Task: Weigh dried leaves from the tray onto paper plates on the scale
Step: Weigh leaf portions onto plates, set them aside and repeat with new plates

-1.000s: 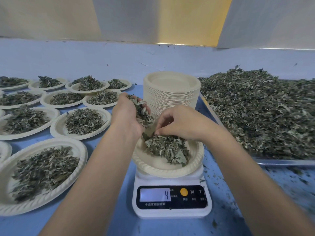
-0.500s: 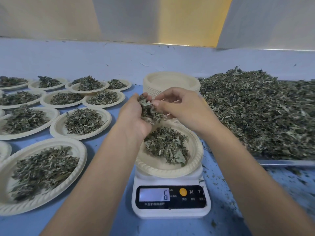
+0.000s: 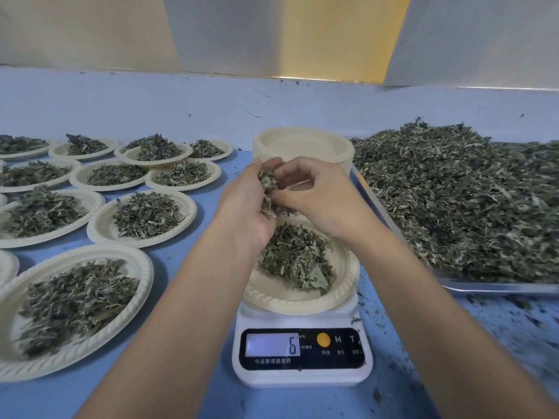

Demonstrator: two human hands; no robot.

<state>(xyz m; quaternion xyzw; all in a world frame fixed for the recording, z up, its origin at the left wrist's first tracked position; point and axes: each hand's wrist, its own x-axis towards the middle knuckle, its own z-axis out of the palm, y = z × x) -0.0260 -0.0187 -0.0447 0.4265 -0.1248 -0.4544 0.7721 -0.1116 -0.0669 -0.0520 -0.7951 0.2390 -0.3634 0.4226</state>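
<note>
Left hand [image 3: 242, 207] curls around a clump of dried leaves [image 3: 267, 189] above the scale [image 3: 302, 376]. Right hand [image 3: 314, 198] pinches into the same clump. Paper plate [image 3: 287, 300] sits on the scale holding a leaf pile; display reads 6. Tray [image 3: 499, 287] of leaves is right of the scale, filled plates [image 3: 145, 240] left, plate stack [image 3: 302, 143] behind.

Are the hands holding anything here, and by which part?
Yes. The left hand cups a clump of dried grey-green leaves in its curled palm; fingertips of the right hand pinch the clump's right side.
</note>
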